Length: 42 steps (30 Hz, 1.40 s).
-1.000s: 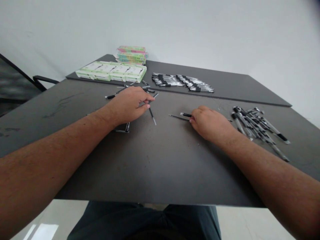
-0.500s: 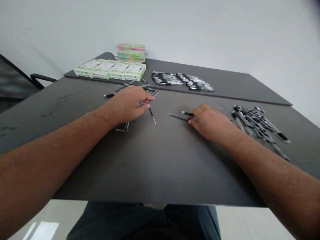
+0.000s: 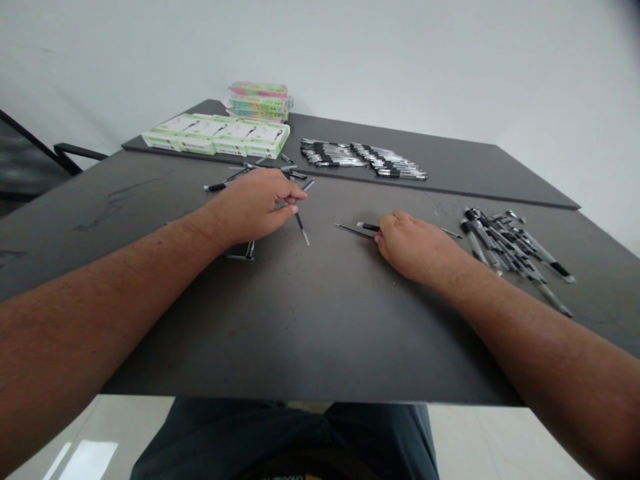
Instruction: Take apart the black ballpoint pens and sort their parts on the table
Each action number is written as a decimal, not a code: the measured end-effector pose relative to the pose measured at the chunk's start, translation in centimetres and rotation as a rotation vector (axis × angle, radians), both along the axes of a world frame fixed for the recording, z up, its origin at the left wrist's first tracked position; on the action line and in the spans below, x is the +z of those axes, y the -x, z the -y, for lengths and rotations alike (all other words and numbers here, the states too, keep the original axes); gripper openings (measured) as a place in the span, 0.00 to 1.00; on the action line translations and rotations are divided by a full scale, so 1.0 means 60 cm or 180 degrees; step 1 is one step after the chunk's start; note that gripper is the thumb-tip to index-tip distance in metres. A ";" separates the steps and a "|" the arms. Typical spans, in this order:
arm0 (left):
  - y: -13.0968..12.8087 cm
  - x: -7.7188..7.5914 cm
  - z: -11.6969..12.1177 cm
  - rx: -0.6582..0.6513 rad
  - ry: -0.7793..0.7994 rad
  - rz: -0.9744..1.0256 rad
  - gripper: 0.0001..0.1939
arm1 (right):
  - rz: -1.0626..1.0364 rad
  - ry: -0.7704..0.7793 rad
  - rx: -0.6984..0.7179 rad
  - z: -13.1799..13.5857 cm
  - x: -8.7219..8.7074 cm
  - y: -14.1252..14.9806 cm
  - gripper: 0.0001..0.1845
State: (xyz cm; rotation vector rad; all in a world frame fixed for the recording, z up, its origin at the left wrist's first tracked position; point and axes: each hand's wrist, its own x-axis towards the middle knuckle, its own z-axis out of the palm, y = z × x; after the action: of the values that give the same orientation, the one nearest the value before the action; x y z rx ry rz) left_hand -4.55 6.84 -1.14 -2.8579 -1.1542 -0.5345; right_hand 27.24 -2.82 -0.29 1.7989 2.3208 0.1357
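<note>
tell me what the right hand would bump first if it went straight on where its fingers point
Going straight on, the right hand would probably meet the thin stick by the left hand's thumb, though depth leaves that unsure.

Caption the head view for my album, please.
Left hand among loose pen parts, right hand holding a pen near a pen pile, boxes behind.

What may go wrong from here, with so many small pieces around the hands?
The right hand, if drawn back, could bump the pile of pens near its wrist. The thin dark rod at its fingertips might slip. The left hand could scatter the loose pen parts around it.
</note>
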 end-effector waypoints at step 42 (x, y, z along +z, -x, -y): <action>-0.069 -0.022 0.039 -0.0899 -0.0130 -0.0472 0.13 | -0.0694 -0.0047 0.0470 0.004 -0.019 0.033 0.17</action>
State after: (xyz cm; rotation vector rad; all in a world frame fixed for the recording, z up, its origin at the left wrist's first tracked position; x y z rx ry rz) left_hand -0.40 4.52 -2.44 -2.9814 -0.7152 -0.3384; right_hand 25.29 -3.09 -1.42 1.7253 2.6093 -0.0231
